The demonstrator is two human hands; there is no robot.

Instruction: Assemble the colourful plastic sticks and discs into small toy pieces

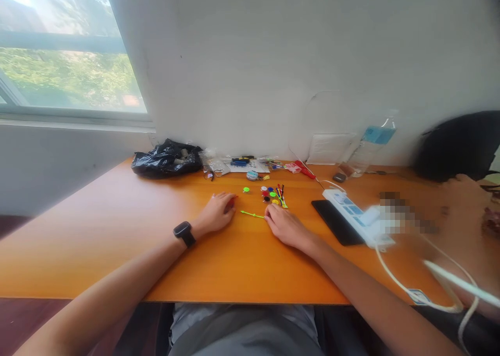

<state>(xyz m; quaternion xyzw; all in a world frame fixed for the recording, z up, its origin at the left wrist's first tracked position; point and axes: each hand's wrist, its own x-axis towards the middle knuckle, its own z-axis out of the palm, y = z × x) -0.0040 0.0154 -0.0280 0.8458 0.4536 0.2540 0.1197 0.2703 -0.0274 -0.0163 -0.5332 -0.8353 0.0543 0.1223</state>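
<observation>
My left hand (217, 211), with a black watch (184, 233) at the wrist, rests on the table with its fingers curled around a small red piece (231, 204) that is mostly hidden. The fingers of my right hand (284, 224) are closed at the right end of a thin yellow-green plastic stick (253, 215), whose arrow-shaped tip points left towards my left hand. Just beyond my right hand lie several small coloured discs (272, 194) and a bundle of thin coloured sticks (281, 194). A single green disc (246, 189) sits apart, further left.
Along the wall stand a black plastic bag (167, 159), clear packaging (214, 163), a red-handled tool (305, 169) and a bottle (371, 145). To the right are a black phone (336, 223), a white power strip (353, 215) with cables, and another person's hand (463, 199).
</observation>
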